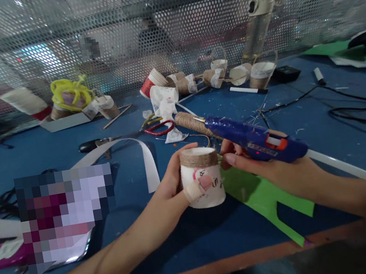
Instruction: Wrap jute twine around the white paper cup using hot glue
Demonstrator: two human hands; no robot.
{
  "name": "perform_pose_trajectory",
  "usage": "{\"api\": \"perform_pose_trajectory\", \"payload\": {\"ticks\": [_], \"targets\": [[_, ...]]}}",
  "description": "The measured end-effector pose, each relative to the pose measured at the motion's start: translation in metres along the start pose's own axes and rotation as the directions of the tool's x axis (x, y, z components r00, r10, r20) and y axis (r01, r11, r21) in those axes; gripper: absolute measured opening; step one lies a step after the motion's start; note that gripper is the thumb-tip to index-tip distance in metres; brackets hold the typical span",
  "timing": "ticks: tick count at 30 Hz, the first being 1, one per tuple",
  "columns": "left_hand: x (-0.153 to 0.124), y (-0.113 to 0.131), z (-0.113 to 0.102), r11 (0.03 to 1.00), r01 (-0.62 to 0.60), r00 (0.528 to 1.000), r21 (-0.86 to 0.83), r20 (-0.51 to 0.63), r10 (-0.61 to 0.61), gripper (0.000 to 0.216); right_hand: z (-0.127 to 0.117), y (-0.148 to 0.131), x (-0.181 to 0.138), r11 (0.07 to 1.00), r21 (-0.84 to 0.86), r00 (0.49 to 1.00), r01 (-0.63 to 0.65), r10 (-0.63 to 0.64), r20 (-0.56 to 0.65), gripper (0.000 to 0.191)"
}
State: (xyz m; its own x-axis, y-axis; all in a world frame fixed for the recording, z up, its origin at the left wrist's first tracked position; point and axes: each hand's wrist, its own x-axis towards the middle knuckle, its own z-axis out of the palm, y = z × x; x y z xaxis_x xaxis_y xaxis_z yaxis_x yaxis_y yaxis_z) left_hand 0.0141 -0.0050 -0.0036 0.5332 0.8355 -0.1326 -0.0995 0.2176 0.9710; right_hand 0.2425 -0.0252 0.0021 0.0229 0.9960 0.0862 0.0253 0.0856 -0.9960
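Cups outnumbered everything else: you held one paper cup (pixel 204 189) with twine wound round its rim, and at least seven more cups (pixel 215 77) lay or stood in a loose row at the back of the table. There was one blue glue gun (pixel 251 137) with a white glue stick (pixel 350 170) poking out of its rear, one spool of twine (pixel 190 122), one pair of red-handled scissors (pixel 158 127), one bundle of yellow cord (pixel 68 94), one curled white strip (pixel 138 151) and one green sheet (pixel 266 198) with cut-out legs. You worked on a blue tabletop (pixel 311 148) strewn with scraps and black cables (pixel 357 110), closed off at the far side by a perforated metal screen (pixel 183 15); the room beyond it was too blurred to make out. Your left hand (pixel 177 187) was wrapped round the cup, bandaged thumb across its front, keeping it upright just above the table near the front edge. Your right hand (pixel 265 165) gripped the glue gun just beside the cup, its nozzle pointing away over the cup's rim toward the spool.
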Motion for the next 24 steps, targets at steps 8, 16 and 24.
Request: {"api": "perform_pose_trajectory", "payload": {"ticks": [8, 16, 24], "targets": [[-0.004, 0.006, -0.003, 0.999, 0.022, 1.000, -0.030, -0.022, -0.023, 0.060, -0.005, -0.005, 0.001, 0.985, -0.166, 0.998, 0.043, -0.049, -0.035, 0.018], [-0.005, 0.010, -0.001, 1.000, -0.009, 0.998, -0.012, -0.068, 0.008, 0.049, -0.009, -0.013, 0.002, 0.983, -0.167, 0.997, 0.072, -0.065, 0.044, 0.022], [-0.002, 0.011, -0.002, 0.999, 0.000, 0.999, -0.033, -0.048, -0.002, 0.047, -0.013, -0.015, 0.000, 0.982, -0.176, 0.995, 0.071, -0.057, 0.084, 0.030]]}}
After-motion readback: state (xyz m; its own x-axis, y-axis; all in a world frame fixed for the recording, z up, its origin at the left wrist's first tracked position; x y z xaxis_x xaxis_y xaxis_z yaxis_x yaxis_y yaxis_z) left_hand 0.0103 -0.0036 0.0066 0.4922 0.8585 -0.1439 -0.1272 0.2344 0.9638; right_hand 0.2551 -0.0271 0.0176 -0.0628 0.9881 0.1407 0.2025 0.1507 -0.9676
